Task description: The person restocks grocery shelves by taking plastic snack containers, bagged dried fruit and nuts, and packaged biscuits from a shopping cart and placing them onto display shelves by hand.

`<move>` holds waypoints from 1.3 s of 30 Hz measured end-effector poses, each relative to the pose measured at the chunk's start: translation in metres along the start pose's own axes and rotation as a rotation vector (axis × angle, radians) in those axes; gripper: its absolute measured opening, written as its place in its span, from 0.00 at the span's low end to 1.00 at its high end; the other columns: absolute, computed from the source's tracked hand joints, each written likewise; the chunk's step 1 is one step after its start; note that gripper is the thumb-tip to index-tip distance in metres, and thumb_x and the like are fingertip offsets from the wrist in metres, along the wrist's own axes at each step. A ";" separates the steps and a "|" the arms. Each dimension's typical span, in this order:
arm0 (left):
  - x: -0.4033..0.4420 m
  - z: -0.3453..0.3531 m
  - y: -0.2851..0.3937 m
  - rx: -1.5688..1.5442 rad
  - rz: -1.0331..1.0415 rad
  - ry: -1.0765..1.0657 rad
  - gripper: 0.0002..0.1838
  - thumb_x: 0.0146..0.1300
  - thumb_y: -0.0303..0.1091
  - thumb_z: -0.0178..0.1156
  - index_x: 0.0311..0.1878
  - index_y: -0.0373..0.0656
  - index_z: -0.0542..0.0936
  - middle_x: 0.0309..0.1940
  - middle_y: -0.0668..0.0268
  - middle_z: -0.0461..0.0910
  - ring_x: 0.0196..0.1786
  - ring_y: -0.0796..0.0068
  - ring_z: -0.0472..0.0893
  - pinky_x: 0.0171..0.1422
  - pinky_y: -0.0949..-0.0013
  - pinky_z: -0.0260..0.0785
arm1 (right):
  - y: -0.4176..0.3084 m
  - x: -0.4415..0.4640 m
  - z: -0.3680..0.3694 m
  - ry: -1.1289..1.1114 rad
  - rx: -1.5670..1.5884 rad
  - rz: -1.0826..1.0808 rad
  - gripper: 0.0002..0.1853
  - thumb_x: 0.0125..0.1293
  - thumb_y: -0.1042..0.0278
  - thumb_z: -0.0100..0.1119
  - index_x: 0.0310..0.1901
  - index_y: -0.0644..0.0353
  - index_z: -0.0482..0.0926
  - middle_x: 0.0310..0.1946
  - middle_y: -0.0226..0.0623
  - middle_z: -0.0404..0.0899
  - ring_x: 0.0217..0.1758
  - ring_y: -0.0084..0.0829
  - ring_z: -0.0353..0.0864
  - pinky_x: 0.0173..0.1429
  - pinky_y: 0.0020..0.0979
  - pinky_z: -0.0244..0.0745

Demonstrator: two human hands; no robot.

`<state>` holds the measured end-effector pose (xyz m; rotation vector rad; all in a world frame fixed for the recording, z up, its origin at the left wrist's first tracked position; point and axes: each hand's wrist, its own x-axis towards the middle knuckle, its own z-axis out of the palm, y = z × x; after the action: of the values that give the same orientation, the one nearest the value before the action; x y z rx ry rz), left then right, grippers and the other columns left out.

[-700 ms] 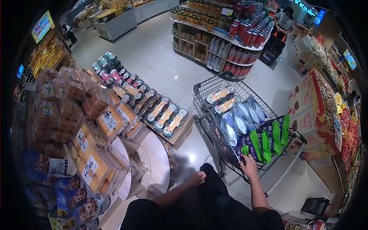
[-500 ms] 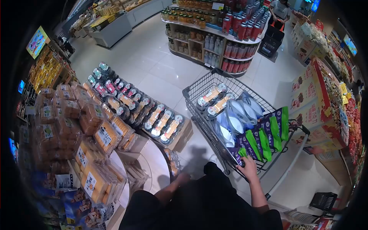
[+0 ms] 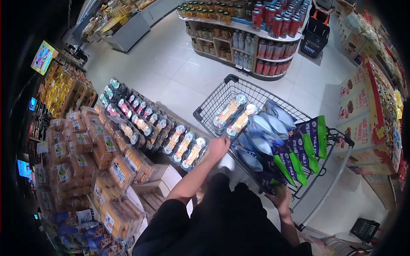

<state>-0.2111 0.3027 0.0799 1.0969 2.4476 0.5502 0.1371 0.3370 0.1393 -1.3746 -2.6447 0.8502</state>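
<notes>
Pale glossy floor tiles (image 3: 175, 91) spread through a shop, between a curved shelf unit (image 3: 220, 22) and stacked biscuit packs (image 3: 79, 164). The black wire cart (image 3: 273, 95) stands on them, holding blue packs (image 3: 261, 134), purple-and-green bags (image 3: 304, 151) and lidded tubs (image 3: 232, 113). The left hand (image 3: 219, 147) reaches forward, curled beside the cart; the right hand (image 3: 280, 199) bends by its near side. Whether either pinches anything, I cannot tell.
</notes>
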 end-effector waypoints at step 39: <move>0.008 -0.139 -0.124 -1.161 -0.528 0.488 0.39 0.41 0.35 0.72 0.53 0.34 0.59 0.43 0.57 0.71 0.45 0.68 0.75 0.52 0.67 0.68 | 0.027 0.013 0.019 -0.150 -0.041 0.229 0.22 0.36 0.62 0.71 0.37 0.57 0.79 0.37 0.47 0.76 0.47 0.49 0.72 0.51 0.42 0.65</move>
<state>-0.3615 0.2068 0.1333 -0.1692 1.9810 1.8346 0.1437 0.3510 0.1072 -1.7144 -2.6614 0.9618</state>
